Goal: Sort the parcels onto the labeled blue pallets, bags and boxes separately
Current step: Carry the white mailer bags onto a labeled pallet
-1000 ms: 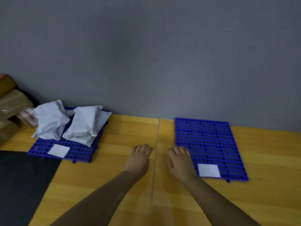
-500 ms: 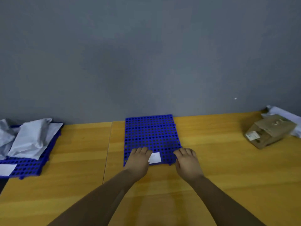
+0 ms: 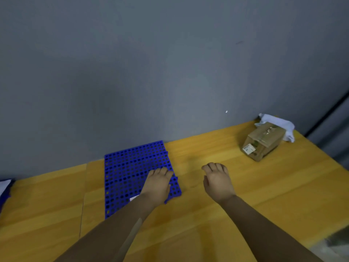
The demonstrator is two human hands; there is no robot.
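Forearms: bare, side by side, reaching in from the bottom edge over a yellow wooden table (image 3: 264,195).
Left hand (image 3: 157,184): palm down over the near right corner of the blue pallet (image 3: 132,167), fingers loosely straight, grasping nothing; contact with the grid impossible to tell.
Right hand (image 3: 218,181): palm down over bare tabletop just right of that pallet, fingers relaxed and slightly bent, released, holding nothing.
Pallet under the left hand: perforated blue grid, flat on the table, far edge near the wall, carrying no parcel.
Label (image 3: 134,198): white slip at the pallet's near edge, mostly hidden beneath the left wrist, writing unreadable.
Second pallet (image 3: 5,198): blue sliver at the frame's left edge, well apart from both hands, with a white patch (image 3: 3,187) on top, bag or label impossible to tell.
Cardboard box (image 3: 263,143): brown, taped, white sticker on its near end, lying on the table at far right, on neither pallet, well beyond the right hand.
White bag (image 3: 279,122): crumpled, just behind the box and touching it, in the table's far right corner by the wall.
Wall (image 3: 170,72): plain grey, filling the upper frame.
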